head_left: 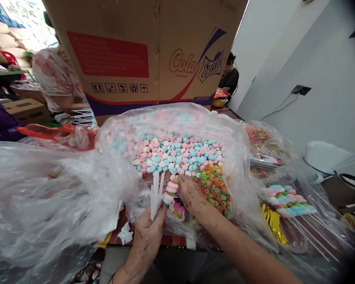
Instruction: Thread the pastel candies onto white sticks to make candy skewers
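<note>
My left hand [149,230] is wrapped round a bundle of white sticks [156,195] that point upward. Beside them stands a candy skewer [170,191] of stacked pink, blue and green pieces, its lower end at my left fingers. My right hand [191,193] has its fingertips pressed together at the skewer's top piece. Behind the hands lies a heap of pink, blue and white round candies [177,154] in an open clear plastic bag [236,154]. Multicoloured ring candies [214,187] lie just right of my right hand. A small printed packet [177,209] sits under the skewer.
A large cardboard box [121,51] stands behind the candy. Finished skewers [291,201] and gold ties [273,225] lie at right. Plastic sheeting [47,189] covers the left side. Two other people [55,79] are farther back, at left and right.
</note>
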